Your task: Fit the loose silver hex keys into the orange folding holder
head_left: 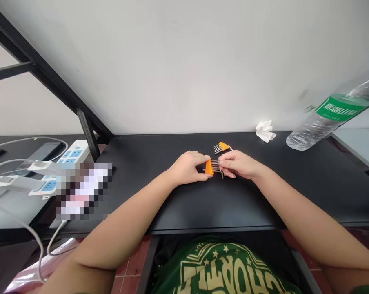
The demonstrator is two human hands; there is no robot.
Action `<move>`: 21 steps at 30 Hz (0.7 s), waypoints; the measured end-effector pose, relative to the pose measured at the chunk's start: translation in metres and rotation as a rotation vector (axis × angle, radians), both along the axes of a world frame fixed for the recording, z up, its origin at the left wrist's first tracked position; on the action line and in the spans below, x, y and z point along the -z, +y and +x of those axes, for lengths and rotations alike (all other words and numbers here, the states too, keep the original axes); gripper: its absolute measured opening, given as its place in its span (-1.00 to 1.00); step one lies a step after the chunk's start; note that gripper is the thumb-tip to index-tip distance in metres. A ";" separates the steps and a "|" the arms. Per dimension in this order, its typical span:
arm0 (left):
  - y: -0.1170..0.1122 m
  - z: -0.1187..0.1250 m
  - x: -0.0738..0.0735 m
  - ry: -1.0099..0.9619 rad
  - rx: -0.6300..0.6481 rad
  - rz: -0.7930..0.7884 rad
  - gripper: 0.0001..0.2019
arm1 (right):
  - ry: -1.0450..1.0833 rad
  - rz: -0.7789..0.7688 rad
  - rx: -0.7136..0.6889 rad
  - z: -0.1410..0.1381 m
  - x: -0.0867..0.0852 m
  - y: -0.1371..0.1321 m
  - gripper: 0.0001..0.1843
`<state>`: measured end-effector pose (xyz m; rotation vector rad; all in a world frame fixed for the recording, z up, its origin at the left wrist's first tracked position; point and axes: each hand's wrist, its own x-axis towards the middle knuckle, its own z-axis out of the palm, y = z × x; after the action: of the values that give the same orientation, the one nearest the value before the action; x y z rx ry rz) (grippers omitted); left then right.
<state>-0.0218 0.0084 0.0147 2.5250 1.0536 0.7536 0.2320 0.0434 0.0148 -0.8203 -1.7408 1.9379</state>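
Observation:
On the black desk (264, 192) my left hand (188, 167) is closed round an orange holder (209, 167) that carries a row of metal hex keys. My right hand (237, 164) pinches the free ends of those metal keys (215, 163), fingers pressed together. Just behind my hands lies a second orange holder with metal keys (221, 147), untouched on the desk.
A crumpled white tissue (265, 130) lies at the back by the wall. A clear plastic bottle with a green label (331, 114) rests tilted at the right. White power strips (60, 167), cables and a blurred object sit at the left beside a black frame post (88, 136).

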 end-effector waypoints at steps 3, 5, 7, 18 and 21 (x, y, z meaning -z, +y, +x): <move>0.002 0.000 -0.001 -0.028 -0.023 -0.003 -0.75 | 0.050 0.003 0.086 -0.003 0.001 -0.002 -0.55; 0.003 0.000 -0.002 -0.020 -0.059 0.012 -0.76 | 0.098 -0.038 0.137 -0.007 0.003 -0.004 -0.53; 0.003 -0.001 -0.002 0.007 -0.097 0.032 -0.76 | 0.140 -0.069 0.172 -0.011 0.005 -0.006 -0.53; 0.011 -0.013 -0.001 0.153 -0.274 0.038 -0.75 | 0.049 -0.107 0.443 -0.004 0.002 0.007 -0.46; 0.012 -0.014 0.001 0.084 -0.309 -0.044 -0.75 | -0.161 -0.005 0.530 -0.006 0.014 0.010 -0.47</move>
<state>-0.0362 0.0206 0.0142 2.4039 1.4946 0.6964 0.2255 0.0533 0.0005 -1.3143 -1.4084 1.5533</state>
